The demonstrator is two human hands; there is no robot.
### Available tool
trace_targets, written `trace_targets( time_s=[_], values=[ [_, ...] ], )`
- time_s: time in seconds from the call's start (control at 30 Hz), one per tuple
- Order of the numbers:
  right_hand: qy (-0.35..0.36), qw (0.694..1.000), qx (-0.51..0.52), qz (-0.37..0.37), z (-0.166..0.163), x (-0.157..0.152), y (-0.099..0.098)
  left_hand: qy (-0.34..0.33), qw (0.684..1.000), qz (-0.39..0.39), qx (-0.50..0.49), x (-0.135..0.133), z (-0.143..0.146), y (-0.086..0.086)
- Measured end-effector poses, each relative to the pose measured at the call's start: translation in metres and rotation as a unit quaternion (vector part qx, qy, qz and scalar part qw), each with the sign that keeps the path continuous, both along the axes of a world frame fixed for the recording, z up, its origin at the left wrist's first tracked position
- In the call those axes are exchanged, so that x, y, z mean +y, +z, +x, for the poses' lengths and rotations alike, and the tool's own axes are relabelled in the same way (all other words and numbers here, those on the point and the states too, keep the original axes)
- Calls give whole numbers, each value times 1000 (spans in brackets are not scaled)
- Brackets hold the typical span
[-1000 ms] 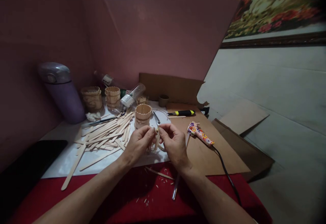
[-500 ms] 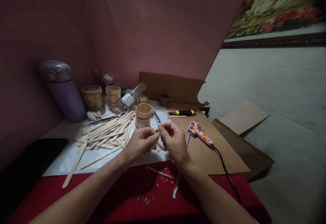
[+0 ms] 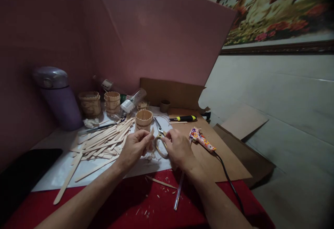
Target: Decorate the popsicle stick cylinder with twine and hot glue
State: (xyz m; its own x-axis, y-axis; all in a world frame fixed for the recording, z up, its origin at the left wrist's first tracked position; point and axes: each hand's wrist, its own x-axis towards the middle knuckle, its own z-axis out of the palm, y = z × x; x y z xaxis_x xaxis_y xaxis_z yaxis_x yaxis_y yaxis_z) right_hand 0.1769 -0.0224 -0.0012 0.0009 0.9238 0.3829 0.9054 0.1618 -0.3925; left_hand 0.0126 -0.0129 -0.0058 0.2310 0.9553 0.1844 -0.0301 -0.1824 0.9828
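Observation:
My left hand (image 3: 135, 147) is closed in a pinch on a small pale wood piece (image 3: 152, 131), whose tip shows above the thumb. Just behind that hand stands a scalloped wooden cup (image 3: 143, 119), upright on the white sheet. My right hand (image 3: 180, 148) has its fingers curled over the near handle of the gold-handled scissors (image 3: 159, 140). Those scissors lie on the sheet with the blades pointing away, and the fingers partly hide one loop. Pale scraps (image 3: 150, 156) lie between the two hands.
Wooden craft sticks (image 3: 104, 142) are heaped at left, near a purple bottle (image 3: 60, 100) and two wooden cups (image 3: 112, 103). A floral glue gun (image 3: 202, 139) with a cord, a utility knife (image 3: 186, 118) and a clear glue stick (image 3: 179, 194) are at right.
My hands have come apart; the right one has moved onto the scissors' handle. The small wood piece now shows in my left hand. The view has shifted slightly.

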Motion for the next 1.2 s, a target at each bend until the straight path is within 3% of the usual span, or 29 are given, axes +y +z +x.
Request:
trace_targets(
  time_s=[0.13, 0.3, 0.47, 0.57, 0.7, 0.8, 0.93, 1.0, 1.1, 1.2],
  values=[
    [-18, 991, -107, -77, -7, -4, -6, 3, 1000, -1, -11, 0, 1, -1],
    [-41, 982, -138, -120, -8, -1, -9, -29, 997, -32, -60, 1, 1, -3],
    [-28, 990, -57, -127, -1, 6, -9, -36, 995, -51, -79, 2, 0, -1],
    [-44, 987, 84, -127, 3, 11, -8, -24, 997, -37, -69, 1, 0, 1],
    [-63, 907, 382, -164, 2, 16, -6, -13, 997, -32, -70, 1, 0, 3],
    [-33, 867, 466, -174, -6, 13, -4, -7, 996, -30, -79, 1, 0, 3],
    [76, 785, 595, -154, -14, 4, -1, 2, 997, -16, -80, 0, -2, 5],
    [118, 762, 619, -148, -14, 1, 0, 6, 997, -5, -70, -2, -3, 6],
    [132, 788, 590, -119, -14, -3, 1, 17, 998, 22, -55, -4, -4, 8],
    [117, 861, 495, -28, -15, -5, 1, 31, 996, 50, -72, -3, -4, 8]
  ],
)
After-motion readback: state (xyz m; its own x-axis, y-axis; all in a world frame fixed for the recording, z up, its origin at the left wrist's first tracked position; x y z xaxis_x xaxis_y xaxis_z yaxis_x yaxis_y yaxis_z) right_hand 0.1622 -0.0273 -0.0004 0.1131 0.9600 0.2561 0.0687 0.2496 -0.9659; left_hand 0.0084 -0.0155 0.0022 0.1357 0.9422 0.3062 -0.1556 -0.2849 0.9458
